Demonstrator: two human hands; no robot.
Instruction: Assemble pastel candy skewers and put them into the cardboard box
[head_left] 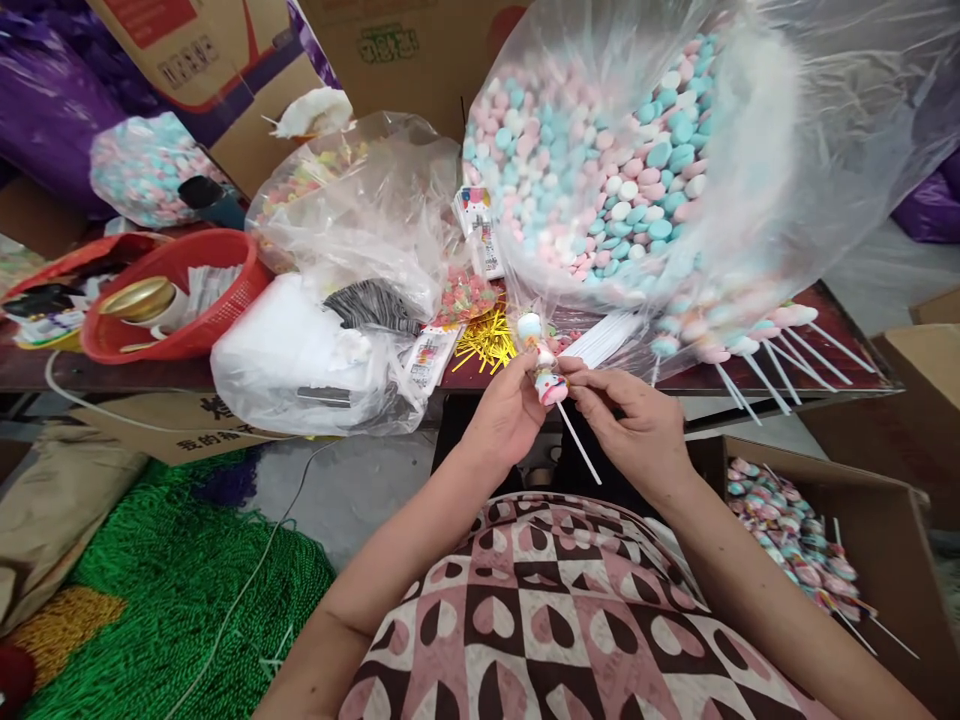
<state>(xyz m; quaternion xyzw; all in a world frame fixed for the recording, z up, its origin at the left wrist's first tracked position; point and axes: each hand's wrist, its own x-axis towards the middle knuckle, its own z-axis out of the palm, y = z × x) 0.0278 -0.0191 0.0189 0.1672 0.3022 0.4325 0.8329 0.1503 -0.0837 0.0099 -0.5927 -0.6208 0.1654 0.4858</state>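
Observation:
Just beyond the table's near edge, my left hand (pixel 514 410) is closed around a marshmallow pop (pixel 551 387) in a clear printed wrapper. Its white stick (pixel 579 443) points down toward my lap. My right hand (pixel 634 420) is pinched against the right side of the pop, and whatever is between its fingertips is too small to make out. Gold twist ties (pixel 486 340) lie on the table behind my left hand. White paper sticks (pixel 611 338) are bundled behind my right hand, beside several finished-looking marshmallow sticks (pixel 739 345) at the table edge.
A large clear bag of pastel marshmallows (pixel 600 160) fills the back right. Left of it are a bag of gummy candies (pixel 352 190), a bag of white wrappers (pixel 277 350) and a red basket (pixel 172 310). A cardboard box (pixel 885 540) with wrapped pops stands low at right; green cords (pixel 187 580) cover the floor.

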